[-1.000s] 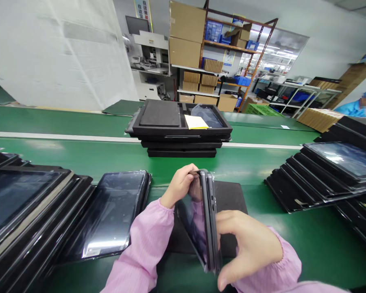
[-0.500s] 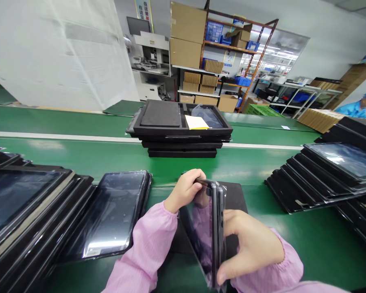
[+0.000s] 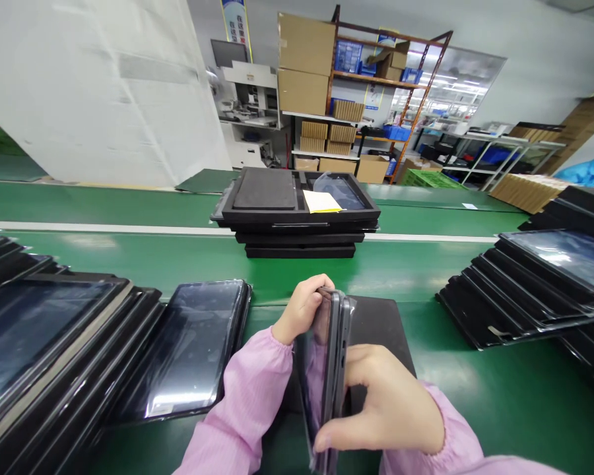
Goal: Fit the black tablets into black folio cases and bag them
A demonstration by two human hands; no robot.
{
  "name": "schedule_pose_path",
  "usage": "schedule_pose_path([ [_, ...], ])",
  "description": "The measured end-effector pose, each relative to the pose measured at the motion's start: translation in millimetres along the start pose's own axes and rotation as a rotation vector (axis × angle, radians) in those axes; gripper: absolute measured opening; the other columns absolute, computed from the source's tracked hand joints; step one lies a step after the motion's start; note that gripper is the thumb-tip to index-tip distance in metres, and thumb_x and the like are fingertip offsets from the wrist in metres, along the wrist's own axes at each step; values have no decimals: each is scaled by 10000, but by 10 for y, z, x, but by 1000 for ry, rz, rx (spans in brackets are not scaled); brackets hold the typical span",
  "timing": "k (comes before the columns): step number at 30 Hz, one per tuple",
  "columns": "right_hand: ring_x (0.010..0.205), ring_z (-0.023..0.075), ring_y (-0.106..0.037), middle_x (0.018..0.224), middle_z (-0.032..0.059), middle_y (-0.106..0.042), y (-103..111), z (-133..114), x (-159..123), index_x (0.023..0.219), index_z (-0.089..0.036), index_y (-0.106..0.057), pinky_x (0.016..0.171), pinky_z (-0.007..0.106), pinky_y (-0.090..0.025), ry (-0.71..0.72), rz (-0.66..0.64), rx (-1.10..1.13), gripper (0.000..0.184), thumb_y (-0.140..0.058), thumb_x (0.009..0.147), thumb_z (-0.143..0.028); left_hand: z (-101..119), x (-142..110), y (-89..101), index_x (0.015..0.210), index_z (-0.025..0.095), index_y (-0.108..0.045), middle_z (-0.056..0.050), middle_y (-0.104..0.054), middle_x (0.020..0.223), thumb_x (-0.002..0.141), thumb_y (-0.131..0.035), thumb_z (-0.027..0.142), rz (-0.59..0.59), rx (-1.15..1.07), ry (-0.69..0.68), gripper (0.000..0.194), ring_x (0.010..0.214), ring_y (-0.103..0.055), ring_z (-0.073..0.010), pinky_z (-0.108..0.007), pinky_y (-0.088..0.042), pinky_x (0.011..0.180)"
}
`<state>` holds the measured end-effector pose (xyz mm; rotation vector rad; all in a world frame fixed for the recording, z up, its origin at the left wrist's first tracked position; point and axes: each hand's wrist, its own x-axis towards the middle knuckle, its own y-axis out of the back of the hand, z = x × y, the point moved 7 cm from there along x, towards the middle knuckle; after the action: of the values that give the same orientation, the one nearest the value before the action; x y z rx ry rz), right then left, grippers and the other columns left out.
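Observation:
Two tablets point(image 3: 332, 369), pressed face to back in clear film, stand on edge between my hands. My left hand point(image 3: 304, 305) is closed around their far upper corner, thumb on the glossy screen side. My right hand point(image 3: 389, 399) grips the near end, thumb on the edge and fingers behind the back, partly hidden. Beneath them a flat black foam sheet point(image 3: 379, 323) lies on the green work surface point(image 3: 272, 277). Just left of my left sleeve, a small pile of tablets point(image 3: 193, 343) lies screen up.
Tablets layered with black sheets point(image 3: 79, 343) lean at the left, with another such stack point(image 3: 519, 284) at the right. Ahead stand stacked black foam trays point(image 3: 301, 218) bearing a yellow-edged paper point(image 3: 321, 202). A co-worker in blue point(image 3: 587, 173) is at the far right.
The held tablets have turned more upright and edge-on, their near end shifting left. My right hand moved left with them. The whole view has shifted slightly.

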<state>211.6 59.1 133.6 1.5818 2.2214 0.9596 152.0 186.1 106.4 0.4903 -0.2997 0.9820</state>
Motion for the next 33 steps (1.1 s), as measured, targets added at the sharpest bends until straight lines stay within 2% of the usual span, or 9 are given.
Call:
schedule_pose_path([
  [3,492,142,-576,523,-32,-614,-25,4,28,485,-217,-482,506,258,-421,-20,100,160,590,-769,688,-690,-5,-4,33,639,242,-448,-7,-484,580,718,-162,966,16,-42,8,782,562,-445,-188,-343,-404,606],
  [11,494,130,-523,535,-48,-552,-55,23,27,520,-216,-439,493,252,-340,-211,139,6,492,-864,577,-459,-25,-15,123,637,231,-458,0,-479,581,713,-185,970,97,-129,31,792,546,-420,-166,-331,-380,562],
  [14,450,147,-510,516,-66,-517,11,28,-1,717,-242,-505,463,254,-328,-341,236,-66,380,-812,581,-421,-53,-46,110,661,227,-489,-9,-490,599,724,-135,961,147,-120,22,818,576,-456,-186,-355,-411,590],
  [17,432,195,-560,532,-55,-577,23,19,-36,1072,-209,-535,454,278,-363,-384,251,-98,406,-644,726,-392,-143,-45,93,707,221,-557,-71,-609,726,773,-92,914,253,-102,30,837,752,-583,-251,-414,-490,744],
  [20,494,250,-652,604,17,-672,94,-13,-62,1082,-193,-558,486,312,-415,-305,331,-202,318,-492,809,-342,-543,-81,144,759,224,-584,-114,-683,942,876,-80,796,466,-189,391,772,1066,-612,-271,-412,-482,929],
  [22,536,267,-690,651,48,-712,156,-3,-71,1016,-200,-585,490,318,-436,-278,389,-247,264,-458,819,-323,-849,-158,88,725,221,-574,-100,-693,886,902,-216,761,463,-263,719,672,1063,-635,-268,-394,-494,907],
  [24,532,260,-694,668,53,-727,212,12,-70,957,-208,-599,476,312,-442,-275,431,-259,230,-442,834,-322,-1017,-195,19,647,213,-567,-78,-680,726,867,-402,752,376,-306,869,605,918,-682,-278,-384,-519,819],
  [29,504,228,-677,643,4,-719,177,-28,-117,1082,-191,-616,497,292,-480,-290,461,-210,305,-468,838,-300,-1100,-173,-18,580,211,-597,-70,-688,632,834,-504,740,310,-384,938,595,759,-696,-255,-333,-518,734],
  [33,520,272,-686,591,-5,-691,-132,-12,-138,1306,-159,-556,520,320,-507,-342,264,-175,568,-520,752,-279,-934,60,248,595,210,-593,-29,-660,624,849,-537,709,415,-408,736,563,701,-643,-194,-276,-486,717],
])
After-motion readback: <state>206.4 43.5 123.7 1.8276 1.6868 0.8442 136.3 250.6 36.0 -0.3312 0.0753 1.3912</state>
